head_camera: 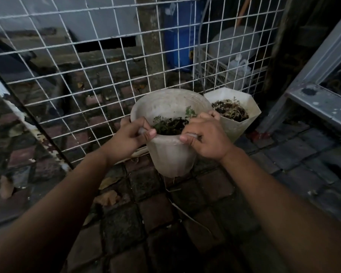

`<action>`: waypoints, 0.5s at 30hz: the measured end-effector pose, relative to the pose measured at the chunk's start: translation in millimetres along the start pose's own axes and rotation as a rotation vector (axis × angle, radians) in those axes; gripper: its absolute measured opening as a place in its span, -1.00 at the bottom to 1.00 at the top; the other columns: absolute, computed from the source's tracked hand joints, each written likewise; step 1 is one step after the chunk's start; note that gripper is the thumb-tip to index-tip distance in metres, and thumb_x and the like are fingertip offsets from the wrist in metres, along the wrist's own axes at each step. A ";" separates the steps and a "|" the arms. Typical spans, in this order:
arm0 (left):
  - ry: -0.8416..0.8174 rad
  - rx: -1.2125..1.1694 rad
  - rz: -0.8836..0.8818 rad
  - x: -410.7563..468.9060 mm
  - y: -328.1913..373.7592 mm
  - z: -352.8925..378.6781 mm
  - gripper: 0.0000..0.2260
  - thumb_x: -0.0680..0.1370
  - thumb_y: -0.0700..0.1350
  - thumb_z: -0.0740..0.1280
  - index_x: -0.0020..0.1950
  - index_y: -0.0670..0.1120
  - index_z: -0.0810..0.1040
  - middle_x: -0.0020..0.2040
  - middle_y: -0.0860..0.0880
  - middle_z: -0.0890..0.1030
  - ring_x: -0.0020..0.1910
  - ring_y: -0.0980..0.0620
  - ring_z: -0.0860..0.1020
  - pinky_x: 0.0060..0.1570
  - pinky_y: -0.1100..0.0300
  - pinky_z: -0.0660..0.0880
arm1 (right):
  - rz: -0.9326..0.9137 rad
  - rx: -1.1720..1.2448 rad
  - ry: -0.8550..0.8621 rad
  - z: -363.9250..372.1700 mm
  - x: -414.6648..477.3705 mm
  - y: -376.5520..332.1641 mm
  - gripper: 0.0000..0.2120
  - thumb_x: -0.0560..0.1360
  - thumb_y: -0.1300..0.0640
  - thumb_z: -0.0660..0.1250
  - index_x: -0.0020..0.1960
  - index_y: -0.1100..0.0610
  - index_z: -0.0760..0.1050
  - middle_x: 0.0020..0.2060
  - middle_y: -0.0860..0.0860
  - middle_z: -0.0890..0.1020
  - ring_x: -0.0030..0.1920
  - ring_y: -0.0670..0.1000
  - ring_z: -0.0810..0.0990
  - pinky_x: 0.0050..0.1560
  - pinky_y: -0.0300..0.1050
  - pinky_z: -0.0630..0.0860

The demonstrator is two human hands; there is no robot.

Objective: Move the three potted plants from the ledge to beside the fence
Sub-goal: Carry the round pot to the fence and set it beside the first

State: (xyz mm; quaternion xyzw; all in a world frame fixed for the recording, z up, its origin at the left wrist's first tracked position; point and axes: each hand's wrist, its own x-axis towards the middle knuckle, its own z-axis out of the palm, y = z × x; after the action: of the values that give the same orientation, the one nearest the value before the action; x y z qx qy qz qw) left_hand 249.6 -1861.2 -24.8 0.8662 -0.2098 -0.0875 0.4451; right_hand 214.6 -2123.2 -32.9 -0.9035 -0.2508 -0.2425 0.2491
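A: White wire mesh on the left, is that the fence (98,46)?
B: Yes, it runs across the back, with brick paving (156,213) below it.
A: And the left hand (129,134)?
B: It grips the left side of the rim of a round pot (169,152). Its fingers (126,121) curl round the outside of the rim and the thumb presses over the near edge.
A: Where is that pot?
B: In front of the fence, held between both hands, its mouth tipped toward the camera. A small green plant (169,124) sits in dark soil inside. I cannot tell whether the base touches the paving.
A: The right hand (205,138)?
B: It holds the right side of the rim the same way, fingers hooked over the edge, thumb pinching the near lip.
A: Further right?
B: A faceted pot (236,127) with dry stems stands on the ground against the fence, just beside the round one. Past it is a grey metal frame (319,101).
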 end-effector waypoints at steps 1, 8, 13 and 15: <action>0.019 -0.013 -0.005 0.1 1.1 5.5 -0.72 0.45 0.30 0.29 -0.12 0.11 0.52 0.17 -0.41 0.49 0.27 -0.19 0.37 0.29 0.09 0.39 | -0.007 0.016 -0.014 -3.4 2.1 4.9 -0.54 0.55 -0.20 0.22 -0.18 0.11 0.72 -0.27 -0.13 0.54 -0.15 0.06 0.47 0.07 0.13 0.20; 0.072 -0.001 0.020 4.8 3.9 11.1 -0.66 0.38 0.38 0.27 -0.14 0.14 0.55 0.03 -0.21 0.60 0.33 -0.25 0.42 0.24 0.05 0.43 | 0.009 0.047 -0.076 -9.4 2.5 11.8 -0.54 0.54 -0.20 0.20 -0.14 0.11 0.72 -0.22 -0.14 0.54 -0.08 0.06 0.48 0.14 0.12 0.17; 0.078 0.041 0.040 3.8 11.4 12.0 -0.68 0.38 0.38 0.26 -0.11 0.18 0.54 0.10 -0.29 0.60 0.29 -0.27 0.47 0.28 -0.05 0.48 | 0.043 -0.030 -0.024 -8.3 -5.2 3.8 -0.58 0.55 -0.13 0.22 -0.11 0.13 0.73 -0.20 -0.01 0.69 -0.07 0.04 0.47 0.19 0.14 0.19; 0.042 0.042 0.021 4.1 11.8 6.4 -0.69 0.39 0.36 0.30 -0.08 0.18 0.55 0.15 -0.27 0.60 0.30 -0.26 0.47 0.34 -0.13 0.49 | 0.052 -0.084 -0.026 -5.0 -5.2 -4.1 -0.70 0.56 -0.01 0.27 -0.08 0.12 0.73 -0.17 0.04 0.72 -0.07 0.11 0.55 0.21 0.06 0.15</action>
State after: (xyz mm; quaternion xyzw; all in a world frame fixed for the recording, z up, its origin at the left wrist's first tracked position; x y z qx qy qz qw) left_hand 247.8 -1873.8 -18.9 0.8748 -0.2110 -0.0602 0.4320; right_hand 206.8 -2124.7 -30.7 -0.9223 -0.2201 -0.2346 0.2140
